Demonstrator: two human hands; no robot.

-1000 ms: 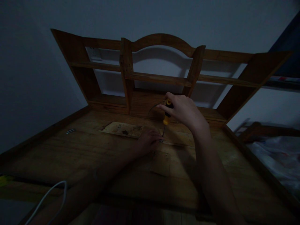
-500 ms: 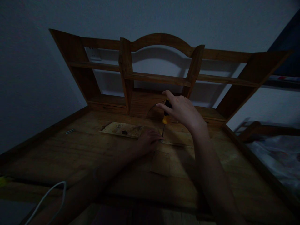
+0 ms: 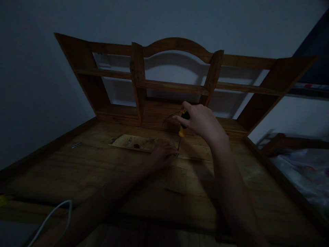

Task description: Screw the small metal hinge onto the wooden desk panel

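Note:
In my right hand (image 3: pixel 204 121) is a screwdriver (image 3: pixel 182 132) with a yellow and black handle, held nearly upright, fingers around its upper part. Its thin shaft points down to a small metal piece (image 3: pixel 177 155) at the near edge of a long wooden strip (image 3: pixel 145 144). My left hand (image 3: pixel 163 152) lies over the strip, fingertips pressed together at that metal piece beside the screwdriver tip. The exact contact is too dark to make out. Just nearer to me, a small square wooden board (image 3: pixel 177 180) with small holes lies flat on the wooden desk (image 3: pixel 102 175).
A wooden shelf unit (image 3: pixel 174 85) stands along the back of the desk against the wall. Thin metal pieces (image 3: pixel 76 145) lie at the left. A white cable (image 3: pixel 58 206) loops at the front left, near a yellow object (image 3: pixel 3 200). Raised edges border the desk's sides.
My right thumb and fingers have closed in around the top of the screwdriver handle, and the hand has shifted slightly down. My left hand stays at the metal piece.

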